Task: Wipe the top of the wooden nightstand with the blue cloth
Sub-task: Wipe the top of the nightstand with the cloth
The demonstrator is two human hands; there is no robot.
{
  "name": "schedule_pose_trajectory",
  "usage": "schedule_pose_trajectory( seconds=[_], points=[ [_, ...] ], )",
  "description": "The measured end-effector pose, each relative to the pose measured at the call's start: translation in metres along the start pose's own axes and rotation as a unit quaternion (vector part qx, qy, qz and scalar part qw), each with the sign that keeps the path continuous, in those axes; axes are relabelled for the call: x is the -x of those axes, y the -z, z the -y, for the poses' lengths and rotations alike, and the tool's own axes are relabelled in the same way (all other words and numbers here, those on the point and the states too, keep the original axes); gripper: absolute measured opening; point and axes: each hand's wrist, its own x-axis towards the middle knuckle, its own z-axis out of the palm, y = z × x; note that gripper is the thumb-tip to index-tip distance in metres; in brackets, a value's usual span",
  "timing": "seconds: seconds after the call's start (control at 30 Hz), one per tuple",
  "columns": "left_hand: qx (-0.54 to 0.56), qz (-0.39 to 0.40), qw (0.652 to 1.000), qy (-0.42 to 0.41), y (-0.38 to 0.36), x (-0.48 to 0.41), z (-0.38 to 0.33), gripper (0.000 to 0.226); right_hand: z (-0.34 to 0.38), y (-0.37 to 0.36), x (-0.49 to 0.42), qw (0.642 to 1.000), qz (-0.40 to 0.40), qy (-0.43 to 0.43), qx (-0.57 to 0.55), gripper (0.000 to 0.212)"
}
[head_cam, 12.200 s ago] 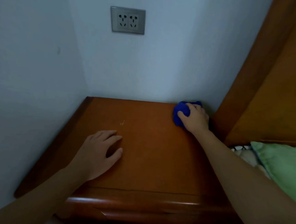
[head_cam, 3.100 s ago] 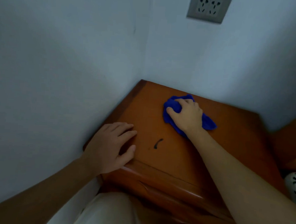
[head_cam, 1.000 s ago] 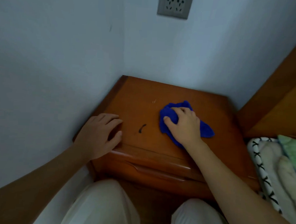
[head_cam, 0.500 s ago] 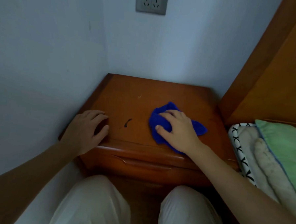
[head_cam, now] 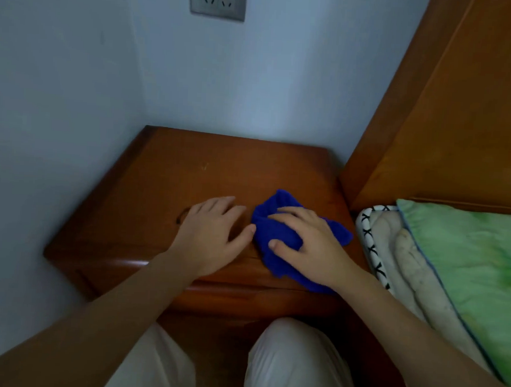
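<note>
One bunched blue cloth (head_cam: 276,233) lies rumpled on the nightstand (head_cam: 165,188).

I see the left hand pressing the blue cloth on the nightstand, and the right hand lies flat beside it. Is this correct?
Not quite: the hands are swapped. In the head view the right hand presses the blue cloth on the nightstand, and the left hand lies flat beside it.

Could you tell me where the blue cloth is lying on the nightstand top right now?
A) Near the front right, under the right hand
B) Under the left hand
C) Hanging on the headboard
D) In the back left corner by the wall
A: the blue cloth lies bunched near the front right of the nightstand top, with the right hand pressed on it.
</note>
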Motion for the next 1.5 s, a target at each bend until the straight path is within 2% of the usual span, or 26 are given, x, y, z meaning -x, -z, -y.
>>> schedule_pose_trajectory(
  seconds=[0.03,0.17,0.2,0.27,0.37,0.43,0.63,0.87,1.03,1.13,1.27,1.33,1.5],
  points=[
    [-0.007,0.007,1.0,-0.002,-0.004,-0.001,-0.002,0.07,-0.01,0.006,0.002,1.0,-0.006,-0.011,-0.003,0.053],
    [-0.018,0.012,1.0,-0.008,-0.007,0.0,0.0,0.071,-0.035,0.023,-0.014,0.973,-0.106,-0.201,0.038,0.048],
    [-0.02,0.012,1.0,-0.007,-0.007,0.001,0.0,0.072,-0.032,0.021,-0.017,0.968,-0.111,-0.215,0.06,0.048],
    [-0.019,0.015,1.0,-0.007,-0.005,0.002,-0.002,0.074,-0.021,0.014,-0.012,0.973,-0.104,-0.191,0.071,0.052],
    [-0.014,0.017,1.0,-0.005,-0.005,0.002,-0.003,0.076,-0.013,0.009,0.019,0.992,-0.078,-0.096,0.027,0.056],
    [-0.013,0.014,1.0,-0.005,-0.006,0.001,-0.002,0.074,-0.022,0.014,0.026,0.995,-0.065,-0.077,0.018,0.055],
    [-0.013,0.01,1.0,-0.011,-0.006,0.003,-0.004,0.071,-0.031,0.018,-0.023,0.969,-0.105,-0.21,0.071,0.049],
    [-0.015,0.015,1.0,-0.006,-0.007,-0.002,-0.003,0.07,-0.02,0.0,0.01,0.982,-0.124,-0.133,0.043,0.052],
    [-0.016,0.014,1.0,-0.009,-0.005,0.001,-0.004,0.069,-0.043,0.014,-0.052,0.975,-0.104,-0.188,0.053,0.047],
    [-0.01,0.014,1.0,-0.006,-0.005,0.003,-0.005,0.07,-0.036,0.006,-0.055,0.967,-0.112,-0.214,0.077,0.051],
    [-0.003,0.013,1.0,-0.002,-0.007,0.0,-0.003,0.07,-0.022,-0.002,-0.013,0.987,-0.104,-0.12,0.039,0.059],
    [-0.004,0.015,1.0,0.0,-0.007,0.0,-0.003,0.07,-0.032,0.005,-0.013,0.991,-0.08,-0.105,0.017,0.061],
    [-0.001,0.013,1.0,0.004,-0.01,-0.001,-0.001,0.067,-0.071,0.02,-0.071,0.978,-0.117,-0.172,0.01,0.055]
  ],
)
